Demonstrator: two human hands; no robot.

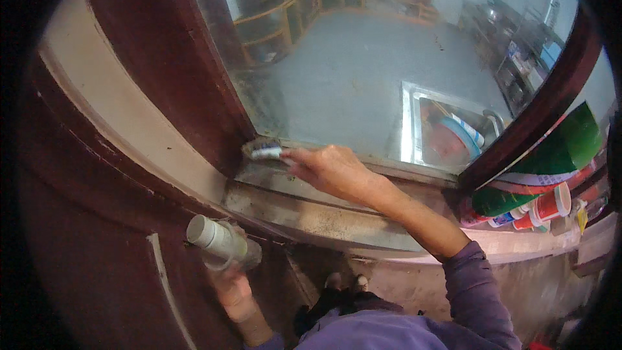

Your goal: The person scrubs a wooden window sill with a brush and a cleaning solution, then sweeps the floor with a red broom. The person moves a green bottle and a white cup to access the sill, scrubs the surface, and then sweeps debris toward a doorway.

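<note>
My right hand (330, 167) grips the handle of a small brush (265, 150) with a white part. The brush lies in the lower left corner of a window pane (354, 73), where the dark red frame (194, 82) meets the sill (286, 201). The hand partly covers the handle. Lower left, my left hand (235, 294) is blurred, close to a whitish cylindrical fitting (218, 243) in front of a dark red panel. Whether its fingers touch the fitting, and how they are set, cannot be told.
Behind the glass are a metal sink (410, 126) with a blue-rimmed basin (459, 136), wooden cabinets (294, 19) and cluttered shelves (510, 58). Red and white containers (549, 206) and a green sheet (549, 150) stand at the right end of the sill. My shoes (347, 282) are below.
</note>
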